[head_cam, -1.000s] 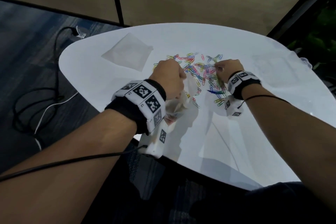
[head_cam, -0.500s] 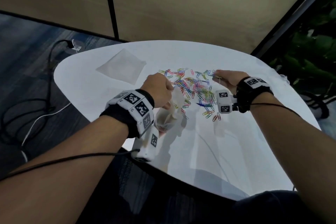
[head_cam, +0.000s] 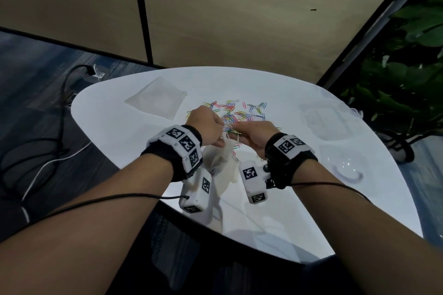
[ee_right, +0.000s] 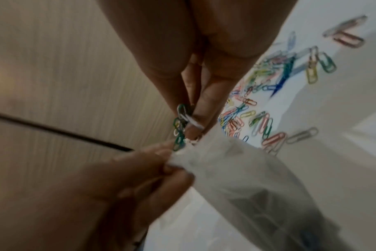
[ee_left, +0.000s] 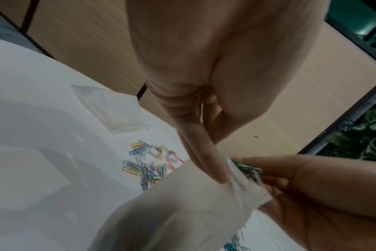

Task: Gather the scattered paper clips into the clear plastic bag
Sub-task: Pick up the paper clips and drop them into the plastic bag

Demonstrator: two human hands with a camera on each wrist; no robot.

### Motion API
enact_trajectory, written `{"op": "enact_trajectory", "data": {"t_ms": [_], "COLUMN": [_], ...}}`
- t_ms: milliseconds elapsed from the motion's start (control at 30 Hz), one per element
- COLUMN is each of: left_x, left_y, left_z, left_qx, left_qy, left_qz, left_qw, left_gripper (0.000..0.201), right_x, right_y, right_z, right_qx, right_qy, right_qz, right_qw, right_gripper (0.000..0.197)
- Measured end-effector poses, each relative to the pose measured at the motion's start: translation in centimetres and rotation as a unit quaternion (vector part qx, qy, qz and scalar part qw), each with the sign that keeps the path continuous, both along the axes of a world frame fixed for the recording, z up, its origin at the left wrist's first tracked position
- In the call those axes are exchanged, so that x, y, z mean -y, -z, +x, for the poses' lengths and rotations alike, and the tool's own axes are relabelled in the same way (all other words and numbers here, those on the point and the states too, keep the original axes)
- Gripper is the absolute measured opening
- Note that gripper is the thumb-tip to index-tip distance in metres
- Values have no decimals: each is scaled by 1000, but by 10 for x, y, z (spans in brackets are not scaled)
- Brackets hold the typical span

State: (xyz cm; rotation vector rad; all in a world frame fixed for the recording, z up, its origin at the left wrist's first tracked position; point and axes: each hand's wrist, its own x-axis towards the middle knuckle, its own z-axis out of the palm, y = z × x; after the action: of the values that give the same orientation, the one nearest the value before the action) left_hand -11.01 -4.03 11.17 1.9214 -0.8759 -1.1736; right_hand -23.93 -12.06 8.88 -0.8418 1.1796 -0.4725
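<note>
Left hand point(head_cam: 208, 124) pinches the clear plastic bag's point(head_cam: 219, 160) mouth while right hand point(head_cam: 255, 135) pinches a bunch of paper clips point(ee_right: 180, 129) beside it

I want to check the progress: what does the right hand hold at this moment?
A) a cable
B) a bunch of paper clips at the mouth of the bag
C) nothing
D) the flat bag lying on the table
B: the right hand pinches a bunch of paper clips just at the mouth of the bag, which the left hand holds.
</note>
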Motion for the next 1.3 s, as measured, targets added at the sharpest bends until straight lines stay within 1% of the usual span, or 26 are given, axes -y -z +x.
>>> {"op": "enact_trajectory", "data": {"t_ms": [100, 167, 233, 267, 300, 333, 367, 467, 500, 533, 567, 600, 667, 733, 767, 800, 833, 900, 933, 967, 1000, 1033, 1100, 1167, 1233, 1300], "left_x": [3, 6, 9, 11, 12, 13, 14, 12, 11, 10, 8, 6, 3, 1, 0, -1, -2, -6, -8, -9, -10, -11, -12, -16, -23, -29], "left_y": [6, 10, 12, 12, 11, 11, 11, 10, 11, 11, 11, 10, 7, 4, 3, 2, 2, 2, 3, 3, 4, 3, 1, -4, -9, -13], "left_z": [0, 3, 6, 6, 4, 2, 1, 0, 1, 3, 4, 5, 7, 11, 13, 16, 19, 24, 25, 27, 28, 30, 33, 38, 45, 57], "left_qx": [27, 53, 60, 60, 61, 65, 73, 106, 110, 110, 108, 107, 115, 128, 135, 142, 148, 154, 156, 159, 163, 163, 151, 124, 102, 105], "left_qy": [6, 4, 3, 5, 9, 11, 15, 36, 44, 48, 50, 49, 44, 42, 44, 49, 56, 73, 80, 86, 88, 86, 75, 59, 40, 23], "left_qz": [-5, -7, -6, -6, -8, -11, -14, -15, -16, -17, -18, -17, -20, -22, -18, -8, 5, 27, 31, 33, 32, 33, 33, 30, 22, 5], "left_qw": [1000, 999, 998, 998, 998, 998, 997, 994, 993, 993, 993, 993, 992, 991, 990, 989, 987, 985, 984, 983, 982, 982, 985, 990, 994, 994], "left_gripper": [20, 17, 16, 18, 20, 22, 23, 23, 23, 23, 23, 22, 23, 22, 22, 21, 21, 21, 21, 20, 19, 18, 20, 22, 22, 21], "right_x": [-2, -6, -5, -4, -5, -6, -6, -9, -8, -7, -3, 0, 14, 35, 49, 61, 70, 74, 73, 69, 66, 64, 67, 69, 68, 69], "right_y": [2, 2, 8, 9, 8, 6, 7, 0, -3, -8, -11, -16, -21, -14, -4, 9, 24, 51, 64, 71, 76, 78, 84, 87, 90, 93], "right_z": [14, 22, 25, 25, 24, 23, 22, 22, 21, 19, 15, 11, -2, -20, -33, -47, -62, -86, -94, -97, -97, -94, -85, -72, -61, -52], "right_qx": [-50, -78, -136, -181, -236, -286, -317, -344, -341, -332, -309, -273, -201, -210, -253, -309, -370, -469, -499, -525, -542, -544, -527, -520, -525, -546], "right_qy": [-27, -68, -111, -140, -168, -194, -214, -286, -313, -332, -338, -333, -276, -197, -166, -150, -160, -229, -267, -293, -300, -293, -288, -303, -329, -350], "right_qz": [-32, -34, -83, -139, -203, -257, -296, -350, -349, -338, -316, -292, -249, -230, -227, -222, -209, -175, -173, -184, -206, -229, -265, -301, -331, -351], "right_qw": [998, 994, 981, 963, 935, 903, 875, 823, 815, 816, 831, 854, 906, 930, 926, 913, 891, 835, 806, 777, 758, 752, 755, 740, 712, 676], "right_gripper": [16, 18, 21, 17, 8, 10, 18, 22, 22, 23, 23, 21, 17, 17, 21, 31, 48, 91, 106, 110, 107, 105, 103, 96, 81, 66]}}
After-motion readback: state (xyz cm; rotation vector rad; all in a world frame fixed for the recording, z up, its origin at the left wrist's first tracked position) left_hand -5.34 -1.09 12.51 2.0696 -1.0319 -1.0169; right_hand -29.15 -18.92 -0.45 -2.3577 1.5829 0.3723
